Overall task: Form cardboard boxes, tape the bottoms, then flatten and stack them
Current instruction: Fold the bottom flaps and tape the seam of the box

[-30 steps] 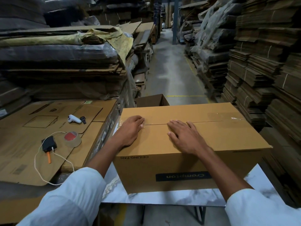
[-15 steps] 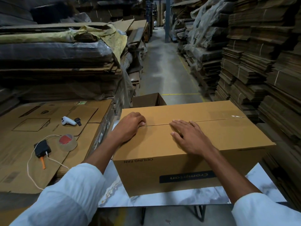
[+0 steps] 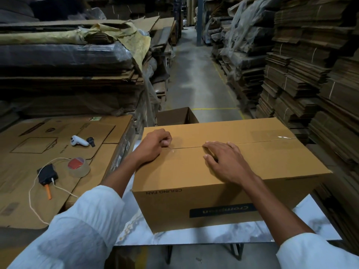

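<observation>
You stand in a dim warehouse aisle whose grey concrete floor [image 3: 194, 74] runs straight ahead, with a yellow line [image 3: 213, 108] painted across it and a blue-grey column [image 3: 200, 20] at the far end. On your right, tied stacks of flattened cardboard [image 3: 310, 74] rise out of view, some draped in clear plastic sheeting [image 3: 242, 20]. On your left lie lower stacks wrapped in dark plastic [image 3: 58, 55] with torn yellowish paper [image 3: 136, 39] over them, and just in front of you is a table with a white marbled top [image 3: 194, 235] on dark metal legs [image 3: 169, 253].
</observation>
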`<act>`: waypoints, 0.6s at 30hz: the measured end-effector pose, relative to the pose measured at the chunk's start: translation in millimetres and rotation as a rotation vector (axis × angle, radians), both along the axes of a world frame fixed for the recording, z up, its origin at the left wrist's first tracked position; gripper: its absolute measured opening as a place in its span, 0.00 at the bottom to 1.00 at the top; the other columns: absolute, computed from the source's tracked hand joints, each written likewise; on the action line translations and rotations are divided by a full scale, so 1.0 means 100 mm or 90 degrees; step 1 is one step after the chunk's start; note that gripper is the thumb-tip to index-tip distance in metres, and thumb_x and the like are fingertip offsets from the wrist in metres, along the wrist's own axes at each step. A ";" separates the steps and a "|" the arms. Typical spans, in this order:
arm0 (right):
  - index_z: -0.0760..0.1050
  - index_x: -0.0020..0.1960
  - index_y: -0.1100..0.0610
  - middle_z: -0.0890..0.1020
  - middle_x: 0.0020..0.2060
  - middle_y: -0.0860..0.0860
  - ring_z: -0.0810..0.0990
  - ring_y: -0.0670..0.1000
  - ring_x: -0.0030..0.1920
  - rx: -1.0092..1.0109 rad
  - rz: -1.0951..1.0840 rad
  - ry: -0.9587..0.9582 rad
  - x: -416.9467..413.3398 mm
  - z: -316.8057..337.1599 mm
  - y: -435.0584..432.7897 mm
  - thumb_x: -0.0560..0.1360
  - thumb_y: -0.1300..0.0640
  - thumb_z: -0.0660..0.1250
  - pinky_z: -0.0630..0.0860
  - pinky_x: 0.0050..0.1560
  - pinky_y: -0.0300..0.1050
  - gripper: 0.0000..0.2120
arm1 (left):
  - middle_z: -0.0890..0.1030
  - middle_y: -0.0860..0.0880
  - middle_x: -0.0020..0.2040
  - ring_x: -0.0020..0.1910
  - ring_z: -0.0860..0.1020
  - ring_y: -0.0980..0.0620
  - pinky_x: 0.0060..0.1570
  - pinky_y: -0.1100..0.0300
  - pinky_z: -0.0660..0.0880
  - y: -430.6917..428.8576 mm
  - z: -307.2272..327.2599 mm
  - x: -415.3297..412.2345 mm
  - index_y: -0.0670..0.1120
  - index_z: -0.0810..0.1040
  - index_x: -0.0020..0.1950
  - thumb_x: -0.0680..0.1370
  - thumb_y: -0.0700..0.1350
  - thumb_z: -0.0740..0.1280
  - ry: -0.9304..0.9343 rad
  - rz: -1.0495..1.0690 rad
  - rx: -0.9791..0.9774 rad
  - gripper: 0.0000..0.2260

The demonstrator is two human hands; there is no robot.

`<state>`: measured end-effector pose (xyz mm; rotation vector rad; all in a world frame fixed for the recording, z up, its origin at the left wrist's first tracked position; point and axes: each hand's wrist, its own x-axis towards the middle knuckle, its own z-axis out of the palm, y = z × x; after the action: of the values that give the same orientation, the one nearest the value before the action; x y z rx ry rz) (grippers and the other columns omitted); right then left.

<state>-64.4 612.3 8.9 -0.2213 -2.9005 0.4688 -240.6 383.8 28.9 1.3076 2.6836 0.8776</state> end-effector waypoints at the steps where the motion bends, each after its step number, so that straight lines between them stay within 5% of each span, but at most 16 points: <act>1: 0.62 0.78 0.45 0.67 0.77 0.44 0.61 0.43 0.77 -0.002 0.005 0.002 0.00 -0.01 0.01 0.84 0.42 0.54 0.47 0.80 0.55 0.23 | 0.77 0.47 0.45 0.47 0.75 0.48 0.50 0.51 0.72 -0.02 0.02 -0.01 0.45 0.75 0.42 0.79 0.34 0.61 -0.015 -0.005 0.002 0.09; 8: 0.63 0.78 0.46 0.68 0.77 0.44 0.60 0.44 0.78 -0.010 0.025 0.014 0.02 -0.03 0.04 0.84 0.43 0.54 0.47 0.80 0.56 0.23 | 0.80 0.53 0.51 0.52 0.77 0.55 0.50 0.57 0.73 -0.06 0.04 0.03 0.50 0.78 0.52 0.83 0.38 0.61 -0.113 0.050 0.102 0.09; 12: 0.63 0.78 0.46 0.68 0.76 0.44 0.61 0.44 0.77 -0.007 0.026 0.022 0.00 -0.02 0.03 0.84 0.43 0.53 0.48 0.80 0.57 0.23 | 0.80 0.57 0.59 0.59 0.75 0.59 0.59 0.63 0.71 -0.07 0.08 0.06 0.55 0.79 0.64 0.81 0.41 0.67 -0.013 -0.016 -0.044 0.14; 15: 0.64 0.77 0.46 0.68 0.76 0.45 0.62 0.44 0.77 -0.009 0.026 0.023 0.00 -0.02 0.02 0.84 0.43 0.54 0.47 0.80 0.57 0.23 | 0.82 0.53 0.51 0.53 0.75 0.54 0.54 0.57 0.72 0.03 0.10 0.12 0.49 0.84 0.54 0.79 0.41 0.70 0.117 -0.015 -0.081 0.06; 18: 0.65 0.77 0.46 0.69 0.76 0.44 0.62 0.44 0.77 -0.021 0.032 0.029 0.02 -0.01 0.04 0.84 0.44 0.54 0.46 0.80 0.56 0.22 | 0.81 0.53 0.44 0.45 0.75 0.55 0.46 0.60 0.70 0.07 0.10 0.19 0.48 0.81 0.44 0.78 0.37 0.69 0.113 0.018 -0.042 0.06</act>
<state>-62.6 616.2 8.0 -0.1415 -2.8615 0.5243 -222.0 390.8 38.5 1.3993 2.8417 0.6995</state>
